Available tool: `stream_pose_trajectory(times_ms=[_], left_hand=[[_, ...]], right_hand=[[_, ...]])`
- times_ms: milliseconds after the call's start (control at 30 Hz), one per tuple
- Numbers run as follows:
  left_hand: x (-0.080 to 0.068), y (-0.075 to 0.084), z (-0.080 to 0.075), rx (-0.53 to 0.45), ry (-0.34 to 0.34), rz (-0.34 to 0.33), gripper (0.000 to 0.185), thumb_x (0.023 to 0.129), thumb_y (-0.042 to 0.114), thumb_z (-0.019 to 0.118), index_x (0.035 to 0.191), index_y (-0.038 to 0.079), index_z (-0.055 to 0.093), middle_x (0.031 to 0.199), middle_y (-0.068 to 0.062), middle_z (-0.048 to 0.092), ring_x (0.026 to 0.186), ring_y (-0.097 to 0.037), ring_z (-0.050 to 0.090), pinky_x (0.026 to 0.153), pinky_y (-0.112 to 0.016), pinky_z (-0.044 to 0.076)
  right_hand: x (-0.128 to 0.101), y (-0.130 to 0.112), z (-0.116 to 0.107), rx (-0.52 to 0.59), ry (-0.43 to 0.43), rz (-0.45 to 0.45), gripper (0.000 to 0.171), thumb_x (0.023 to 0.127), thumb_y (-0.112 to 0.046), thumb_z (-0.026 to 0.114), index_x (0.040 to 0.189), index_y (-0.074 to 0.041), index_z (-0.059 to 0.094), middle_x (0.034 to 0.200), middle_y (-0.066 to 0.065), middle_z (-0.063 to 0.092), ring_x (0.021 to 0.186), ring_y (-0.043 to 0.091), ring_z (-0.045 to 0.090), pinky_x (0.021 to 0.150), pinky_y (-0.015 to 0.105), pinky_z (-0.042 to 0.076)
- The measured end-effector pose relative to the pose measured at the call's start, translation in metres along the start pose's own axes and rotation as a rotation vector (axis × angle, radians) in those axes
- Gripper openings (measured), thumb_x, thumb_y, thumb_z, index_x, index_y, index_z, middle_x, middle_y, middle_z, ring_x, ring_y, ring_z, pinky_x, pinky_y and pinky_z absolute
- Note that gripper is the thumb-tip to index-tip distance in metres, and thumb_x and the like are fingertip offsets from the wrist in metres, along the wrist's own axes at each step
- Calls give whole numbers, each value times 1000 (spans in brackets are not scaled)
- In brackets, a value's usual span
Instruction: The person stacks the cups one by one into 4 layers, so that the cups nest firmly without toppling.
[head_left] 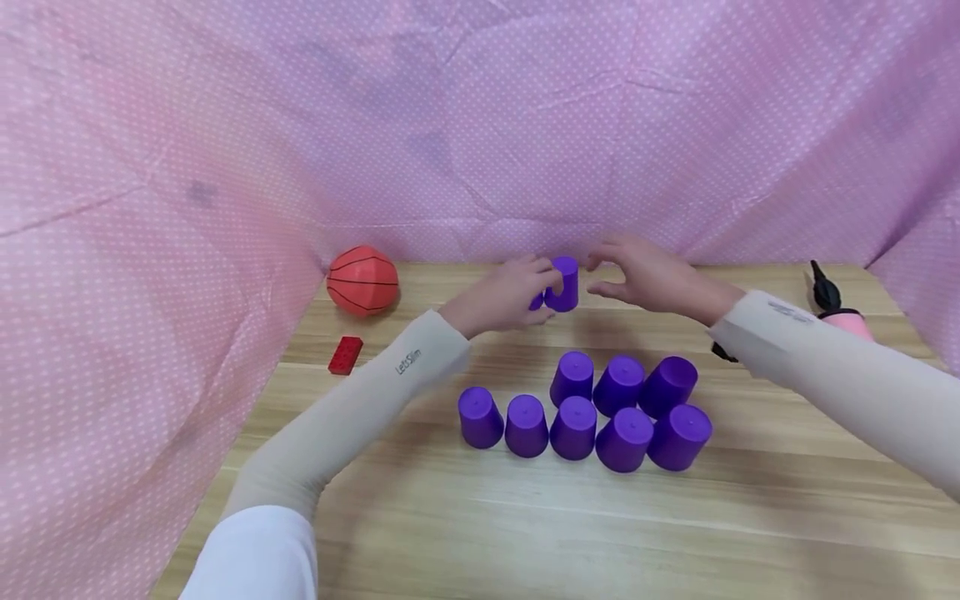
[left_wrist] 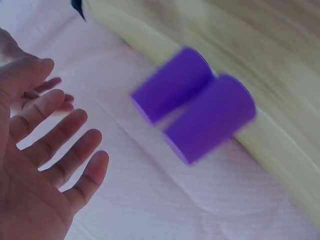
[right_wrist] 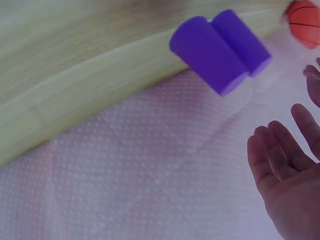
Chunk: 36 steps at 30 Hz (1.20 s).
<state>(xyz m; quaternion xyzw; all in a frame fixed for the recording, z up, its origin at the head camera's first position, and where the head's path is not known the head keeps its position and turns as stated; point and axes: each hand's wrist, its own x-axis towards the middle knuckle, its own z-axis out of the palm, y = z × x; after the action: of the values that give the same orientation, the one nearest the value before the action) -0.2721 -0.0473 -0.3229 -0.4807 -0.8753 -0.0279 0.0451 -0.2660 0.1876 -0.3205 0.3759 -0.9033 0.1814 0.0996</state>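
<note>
Two purple cups stand upside down side by side at the table's back edge. My left hand (head_left: 517, 292) covers much of the left cup (head_left: 536, 302) in the head view. In the left wrist view its relaxed, spread fingers (left_wrist: 82, 142) are apart from that cup (left_wrist: 212, 120) and the right cup (left_wrist: 172, 85). To the right of the right cup (head_left: 566, 283) hovers my right hand (head_left: 648, 279), its fingers loosely bent around nothing. The right wrist view also shows a gap between this hand (right_wrist: 292, 175) and both cups.
Several more upside-down purple cups (head_left: 575, 427) stand in two rows nearer the front of the wooden table (head_left: 450, 525). A red ball (head_left: 363, 281) and red brick (head_left: 346, 356) lie left. A black-and-pink pump (head_left: 843, 320) lies right. Pink dotted cloth (head_left: 480, 125) hangs behind.
</note>
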Motion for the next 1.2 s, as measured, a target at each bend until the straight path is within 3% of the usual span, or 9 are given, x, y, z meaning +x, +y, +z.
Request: stream_pose_trajectory(times_ms=[133,300,533,800,1200], left_hand=[[-8,23,-4,-5,-51,102,32,87,34,67,112,14,61,109,0,57,102,-19,50,88,-29,40],[-11,41,-4,-16,-113,191,32,87,34,67,112,14,62,111,2,58,101,-17,50,88,-27,40],[-12,52,1,-24,-189,196,33,86,33,69,112,15,62,114,3,56,101,-15,47,86,-24,40],[-9,57,9,9,-216,225,36,86,35,70,114,16,62,112,2,56,104,-14,47,88,-23,39],[-5,65,10,51,-234,232,19,84,31,72,97,19,63,93,7,53,86,-12,48,73,-22,40]], right_hand=[[-28,-16,-11,-29,27,-56,27,78,-16,78,99,-5,65,99,8,61,92,28,57,78,44,46],[-58,-31,-14,-47,49,-147,29,74,-17,80,98,-7,66,104,7,63,95,27,60,80,44,48],[-88,-45,0,-43,43,-234,32,68,-13,83,95,-9,67,103,7,63,90,23,61,72,38,52],[-104,-49,11,-27,-29,-174,31,66,-10,85,91,-13,66,102,2,62,92,19,59,74,36,51],[-103,-51,17,-20,-97,-92,26,70,-10,83,87,-17,64,99,-4,59,90,14,56,73,34,50]])
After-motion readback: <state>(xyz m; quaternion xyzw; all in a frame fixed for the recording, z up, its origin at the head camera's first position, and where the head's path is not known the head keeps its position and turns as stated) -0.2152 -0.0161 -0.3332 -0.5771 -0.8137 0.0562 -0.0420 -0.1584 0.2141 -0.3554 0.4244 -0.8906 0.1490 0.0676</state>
